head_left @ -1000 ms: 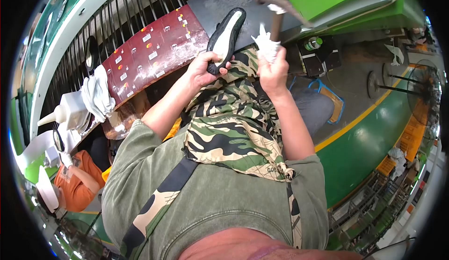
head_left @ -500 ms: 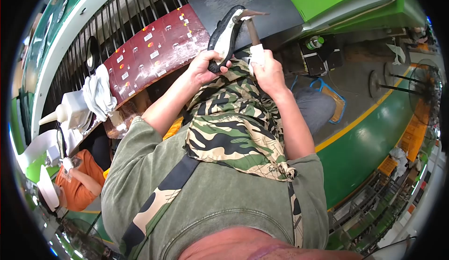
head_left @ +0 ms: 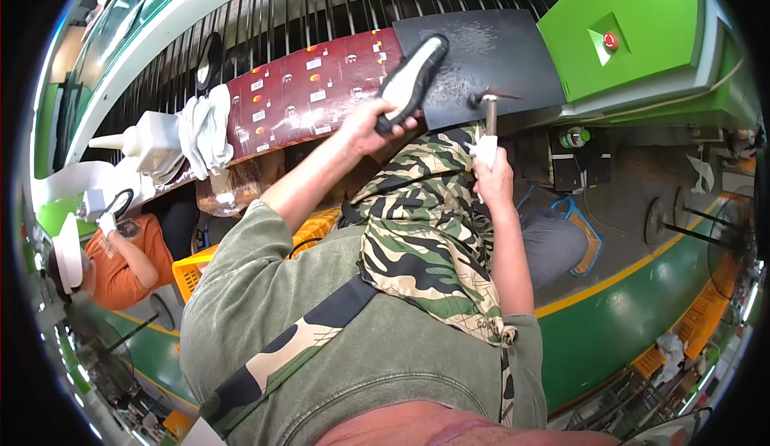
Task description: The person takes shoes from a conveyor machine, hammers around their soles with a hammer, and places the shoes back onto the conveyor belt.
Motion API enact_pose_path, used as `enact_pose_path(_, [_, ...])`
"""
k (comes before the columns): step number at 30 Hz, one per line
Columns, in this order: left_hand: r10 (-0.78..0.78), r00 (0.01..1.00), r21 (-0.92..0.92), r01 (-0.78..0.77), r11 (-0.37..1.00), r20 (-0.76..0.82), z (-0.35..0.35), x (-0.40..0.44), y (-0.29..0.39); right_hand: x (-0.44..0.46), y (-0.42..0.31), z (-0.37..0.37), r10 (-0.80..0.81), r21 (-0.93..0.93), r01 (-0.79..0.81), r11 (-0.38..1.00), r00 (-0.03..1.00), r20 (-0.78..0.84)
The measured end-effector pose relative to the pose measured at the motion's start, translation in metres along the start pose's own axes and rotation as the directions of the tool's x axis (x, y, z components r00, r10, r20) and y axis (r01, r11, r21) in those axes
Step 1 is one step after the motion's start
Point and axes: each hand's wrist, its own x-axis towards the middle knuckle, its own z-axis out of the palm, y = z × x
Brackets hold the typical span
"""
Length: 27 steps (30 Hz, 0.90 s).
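Note:
My left hand (head_left: 367,129) is closed round one end of a black shoe upper (head_left: 411,83) with its whitish underside turned up. The shoe slants over the seam between the dark red board and the black mat. In my right hand (head_left: 495,180) is a hammer (head_left: 492,115), gripped by a handle with white wrapping. Its metal head is over the front part of the black mat (head_left: 513,53), apart from the shoe. A camouflage apron (head_left: 433,229) covers my front, just below both hands.
Behind the dark red board (head_left: 309,85) runs a rack of metal rods (head_left: 321,5). A green machine housing with a red button (head_left: 610,41) stands at right. A white bottle (head_left: 156,143) and white cloth (head_left: 207,129) are left. A co-worker in an orange shirt (head_left: 132,265) sits farther left.
The hammer head has come away from the shoe, and the two hands are farther apart. The shoe has tilted more to the right. The view has shifted, showing more of the rack.

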Motion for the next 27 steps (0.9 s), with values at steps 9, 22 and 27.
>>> enact_pose_path(9, [0.417, 0.885, 0.122, -0.399, 0.909, -0.206, -0.089, 0.067, 0.165, -0.004, 0.024, -0.005, 0.127, 0.07, -0.132, 0.989, 0.989, 0.077])
enact_pose_path(22, [0.443, 0.729, 0.075, -0.478, 0.875, -0.521, -0.121, 0.145, 0.182, -0.007, 0.041, 0.008, 0.142, 0.278, -0.159, 0.947, 0.987, 0.078])
enact_pose_path(27, [0.481, 0.833, 0.269, -0.414, 0.87, -0.274, -0.048, 0.206, 0.136, -0.009, 0.054, 0.017, 0.135, 0.331, -0.155, 0.931, 0.987, 0.083])
